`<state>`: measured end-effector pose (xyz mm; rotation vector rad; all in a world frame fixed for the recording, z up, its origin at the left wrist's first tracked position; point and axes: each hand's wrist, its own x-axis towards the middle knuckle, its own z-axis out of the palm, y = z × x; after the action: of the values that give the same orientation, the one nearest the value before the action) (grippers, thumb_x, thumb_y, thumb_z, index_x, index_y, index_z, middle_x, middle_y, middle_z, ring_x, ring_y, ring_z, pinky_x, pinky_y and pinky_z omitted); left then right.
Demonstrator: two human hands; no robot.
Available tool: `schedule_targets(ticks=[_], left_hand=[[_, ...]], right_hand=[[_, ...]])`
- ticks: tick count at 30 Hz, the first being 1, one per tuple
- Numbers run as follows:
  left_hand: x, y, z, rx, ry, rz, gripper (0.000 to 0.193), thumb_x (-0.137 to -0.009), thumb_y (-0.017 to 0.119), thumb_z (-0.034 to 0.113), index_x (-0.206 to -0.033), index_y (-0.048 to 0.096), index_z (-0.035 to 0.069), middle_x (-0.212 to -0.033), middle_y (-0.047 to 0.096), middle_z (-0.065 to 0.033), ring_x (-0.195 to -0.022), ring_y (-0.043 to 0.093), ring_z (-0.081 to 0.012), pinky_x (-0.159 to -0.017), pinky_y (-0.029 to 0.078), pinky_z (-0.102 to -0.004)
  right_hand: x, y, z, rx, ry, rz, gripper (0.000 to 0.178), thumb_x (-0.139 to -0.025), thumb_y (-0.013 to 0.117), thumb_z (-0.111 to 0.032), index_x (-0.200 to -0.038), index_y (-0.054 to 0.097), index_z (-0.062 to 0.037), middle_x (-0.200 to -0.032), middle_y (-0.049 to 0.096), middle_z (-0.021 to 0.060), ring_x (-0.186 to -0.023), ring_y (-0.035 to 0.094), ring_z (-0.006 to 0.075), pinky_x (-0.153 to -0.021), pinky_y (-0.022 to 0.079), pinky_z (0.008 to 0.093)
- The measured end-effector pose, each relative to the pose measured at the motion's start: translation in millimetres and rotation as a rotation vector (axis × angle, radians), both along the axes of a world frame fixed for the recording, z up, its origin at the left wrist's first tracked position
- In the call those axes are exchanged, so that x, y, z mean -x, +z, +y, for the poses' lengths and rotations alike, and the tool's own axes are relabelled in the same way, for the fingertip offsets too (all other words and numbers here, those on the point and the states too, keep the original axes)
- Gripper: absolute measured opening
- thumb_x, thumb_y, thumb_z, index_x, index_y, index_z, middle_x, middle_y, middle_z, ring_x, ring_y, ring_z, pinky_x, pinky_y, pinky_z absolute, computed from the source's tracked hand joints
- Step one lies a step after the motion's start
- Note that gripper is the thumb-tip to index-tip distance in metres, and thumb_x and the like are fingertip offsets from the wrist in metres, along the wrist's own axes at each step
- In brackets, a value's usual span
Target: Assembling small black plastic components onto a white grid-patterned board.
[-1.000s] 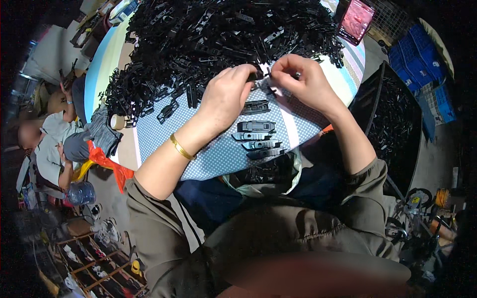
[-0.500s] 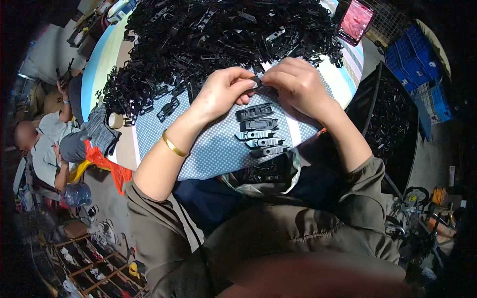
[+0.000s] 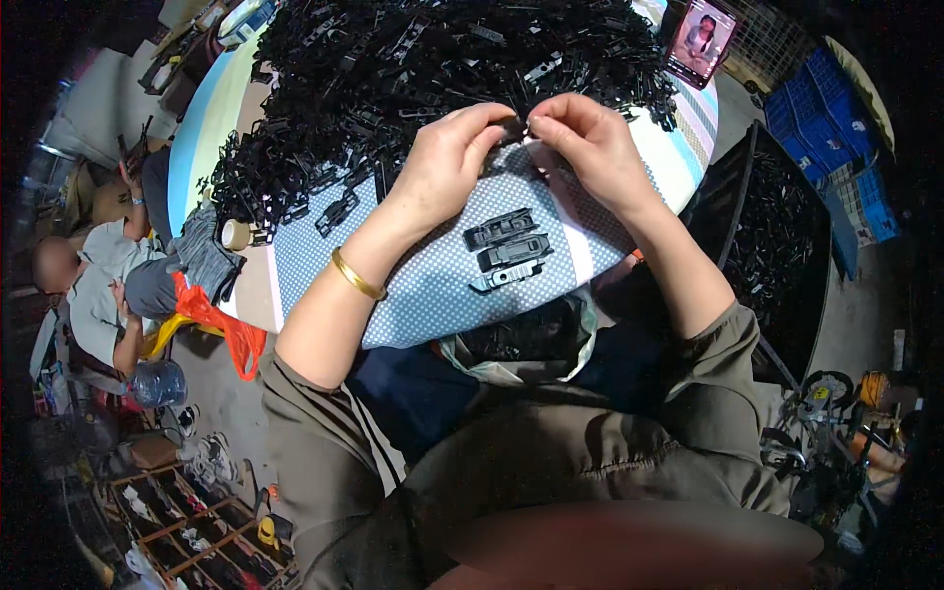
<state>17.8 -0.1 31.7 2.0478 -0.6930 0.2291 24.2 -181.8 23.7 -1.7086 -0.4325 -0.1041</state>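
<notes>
My left hand (image 3: 442, 162) pinches a small black plastic part (image 3: 512, 129) between thumb and fingers, at the near edge of the heap. Close beside it, the fingertips of my right hand (image 3: 595, 152) are pressed together; whatever they pinch is too small to name. On the dotted blue cloth (image 3: 423, 285) below my hands, three black plastic pieces (image 3: 513, 250) lie in a short stack of rows, the nearest one shining grey. Beyond both hands spreads a large heap of black plastic parts (image 3: 374, 79).
An open bag (image 3: 590, 344) with black pieces inside sits at my lap, against the table edge. A phone (image 3: 701, 44) stands at the far right. Right of the table is a dark bin of black parts (image 3: 772, 226); a seated person (image 3: 103, 265) is at left.
Two of the nearest pieces in the row are gone from the cloth. Both hands have moved slightly farther away, toward the heap, and my fingertips have drawn apart a little.
</notes>
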Motion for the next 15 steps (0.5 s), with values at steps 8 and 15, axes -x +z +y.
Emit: schedule_targets(ticks=[8,15], left_hand=[[1,-4,12,0.166,-0.013,0.566,0.025,-0.092,0.047,0.018,-0.107,0.057,0.000,-0.076,0.057,-0.0019,-0.056,0.050,-0.0063,-0.053,0.041,-0.0184],[-1,-13,2,-0.368,0.102,-0.258,0.016,-0.078,0.061,0.015,-0.090,0.065,0.005,-0.079,0.059,-0.0106,-0.077,0.055,-0.0280,-0.071,0.046,-0.0357]], right_hand=[[-20,28,-74,0.336,-0.294,-0.313,0.015,-0.084,0.059,-0.014,-0.091,0.062,-0.0017,-0.081,0.063,0.0045,-0.075,0.059,0.0114,-0.068,0.047,0.0245],[21,17,-32,0.517,-0.052,-0.724,0.016,-0.079,0.061,-0.007,-0.095,0.064,-0.0023,-0.092,0.064,0.0116,-0.085,0.061,0.0214,-0.073,0.048,0.0296]])
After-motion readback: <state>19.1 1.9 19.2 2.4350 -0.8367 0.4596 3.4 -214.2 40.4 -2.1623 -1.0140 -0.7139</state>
